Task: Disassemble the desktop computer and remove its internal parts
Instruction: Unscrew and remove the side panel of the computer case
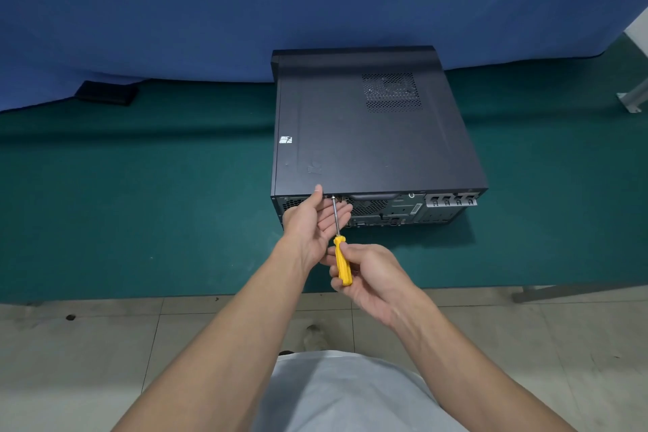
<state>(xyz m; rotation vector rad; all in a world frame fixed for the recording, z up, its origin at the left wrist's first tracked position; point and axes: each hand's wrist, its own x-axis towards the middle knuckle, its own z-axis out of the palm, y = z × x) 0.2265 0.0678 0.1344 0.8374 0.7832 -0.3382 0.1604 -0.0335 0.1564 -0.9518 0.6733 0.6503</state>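
Observation:
A black desktop computer case (371,137) lies on its side on the green table (140,203), its rear panel with ports and vents facing me. My right hand (371,273) grips the yellow handle of a screwdriver (342,261). The metal shaft points up and its tip meets a screw at the top edge of the rear panel. My left hand (315,221) is held palm up with straight fingers under the shaft, the thumb touching the case's upper rear edge. The side cover is closed, so the internal parts are hidden.
A blue cloth (245,3) hangs behind the table. A small black flat object (107,93) lies at the back left. A white metal bracket (633,98) shows at the right edge. Tiled floor (87,361) lies below the table's front edge.

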